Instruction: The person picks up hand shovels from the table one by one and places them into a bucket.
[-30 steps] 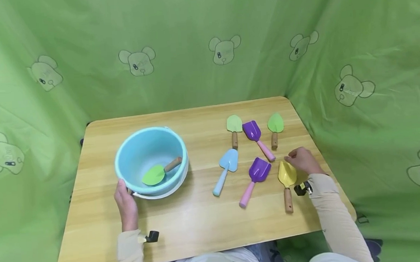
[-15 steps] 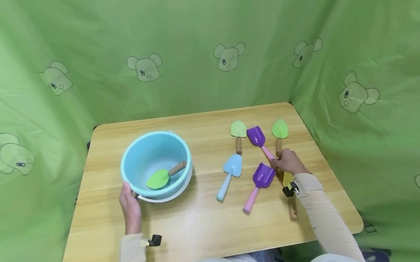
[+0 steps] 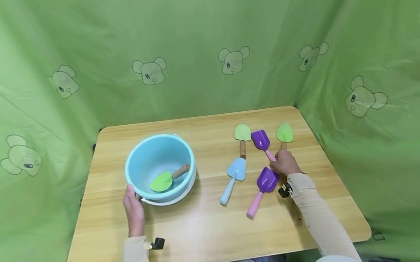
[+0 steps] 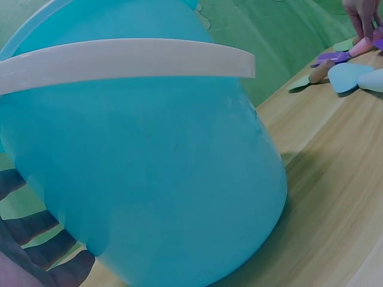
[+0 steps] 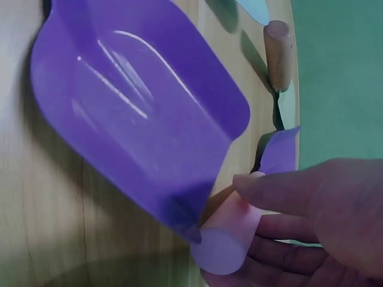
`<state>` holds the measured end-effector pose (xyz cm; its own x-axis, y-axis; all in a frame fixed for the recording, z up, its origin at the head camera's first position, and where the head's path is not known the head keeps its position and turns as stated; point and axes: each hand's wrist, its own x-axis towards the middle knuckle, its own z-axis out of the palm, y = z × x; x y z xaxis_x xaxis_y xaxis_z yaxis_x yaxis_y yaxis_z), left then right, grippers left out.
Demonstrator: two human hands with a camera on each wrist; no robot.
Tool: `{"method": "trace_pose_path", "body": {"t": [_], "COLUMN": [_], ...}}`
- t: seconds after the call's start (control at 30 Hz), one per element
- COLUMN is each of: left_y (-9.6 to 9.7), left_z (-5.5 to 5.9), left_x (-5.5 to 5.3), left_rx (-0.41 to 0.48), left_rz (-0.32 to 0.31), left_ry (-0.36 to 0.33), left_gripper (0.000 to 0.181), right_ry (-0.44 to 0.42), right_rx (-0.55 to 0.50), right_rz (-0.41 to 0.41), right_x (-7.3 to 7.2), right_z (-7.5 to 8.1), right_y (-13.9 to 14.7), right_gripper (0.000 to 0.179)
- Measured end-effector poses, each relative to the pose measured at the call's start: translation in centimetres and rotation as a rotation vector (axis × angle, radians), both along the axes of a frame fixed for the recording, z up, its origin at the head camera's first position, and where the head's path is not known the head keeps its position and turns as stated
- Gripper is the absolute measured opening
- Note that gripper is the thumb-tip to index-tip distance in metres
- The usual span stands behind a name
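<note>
My right hand (image 3: 285, 163) pinches the pink handle (image 5: 230, 236) of the far purple toy shovel (image 3: 260, 139) between thumb and fingers. That handle's end is right by the blade of a second purple shovel (image 5: 137, 95), which lies nearer me. On the left stands a light blue bucket (image 4: 149, 161) with a white carrying handle (image 4: 137, 58). The fingers of my left hand (image 3: 133, 211) rest along the bucket's outer wall, at its near left side. Inside the bucket lies a green leaf-shaped trowel (image 3: 161, 182) with a wooden handle.
A blue trowel (image 3: 237, 169), a pale green trowel (image 3: 242, 132) and a bright green trowel (image 3: 284, 133) lie on the wooden table (image 3: 198, 236). My right forearm hides most of another wooden-handled tool (image 3: 299, 221). Green curtains (image 3: 193, 96) surround the table.
My right hand has moved left from above the yellow trowel and taken hold of the far purple shovel's handle. My left hand stays at the bucket. The head view has shifted slightly.
</note>
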<state>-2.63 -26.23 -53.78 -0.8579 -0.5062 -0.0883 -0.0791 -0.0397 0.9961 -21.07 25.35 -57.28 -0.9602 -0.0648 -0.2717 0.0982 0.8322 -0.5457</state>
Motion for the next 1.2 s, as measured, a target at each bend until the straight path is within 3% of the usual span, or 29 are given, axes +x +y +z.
{"method": "trace_pose_path", "body": {"t": [0.37,0.73,1.0,1.2], "left_y": [0.2,0.1,-0.1,-0.2], "left_z": [-0.3,-0.5,-0.5,-0.2], "left_x": [0.2,0.2,0.0,0.0], "left_rx": [-0.007,-0.005,-0.024,-0.030], "left_rz": [0.005,-0.004,-0.011,-0.016], "left_ry": [0.003,0.014,0.005,0.014], "left_gripper": [0.062,0.060,0.059,0.058], "right_ry": [0.015,0.003,-0.023,0.014], "right_rx": [0.070,0.064,0.021,0.039], "right_rz": [-0.012,-0.011,-0.019,0.011], "right_x": [-0.6,0.1,0.3,0.3], "right_z": [0.0,1.0,2.4,3.7], "right_y": [-0.7,-1.7,-2.8,-3.6], "right_gripper": [0.014,0.012,0.022,0.028]}}
